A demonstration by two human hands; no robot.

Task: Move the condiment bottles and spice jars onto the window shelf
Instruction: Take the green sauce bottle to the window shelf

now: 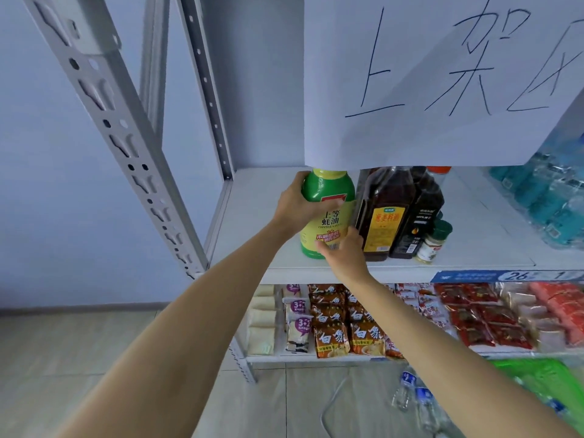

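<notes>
Both hands on one item. My left hand [298, 205] grips the upper body of the green-and-yellow oyster sauce bottle [327, 213], fingers curled round its shoulder, thumb across the label. My right hand [343, 252] holds the same bottle low down, fingers wrapped at its base on the right side. The bottle stands upright on the white shelf [252, 235], close to the front edge and left of the other condiments.

Count, same shelf: 2 dark sauce bottles just right of the oyster sauce, one with a yellow label [380, 216], touching or nearly touching it, and one with a black label [417, 216] beside that. 1 small spice jar with a green lid [433, 241] at the front, against the black-labelled bottle. 1 orange cap [439, 169] visible behind; its bottle is hidden. Wrapped water bottles [550, 197] at the right end; count unclear.

A handwritten paper sign [442, 80] hangs over the bottle tops. Lower shelf: rows of packaged noodles and snacks [347, 327]. Floor: 2 clear water bottles [417, 396].
</notes>
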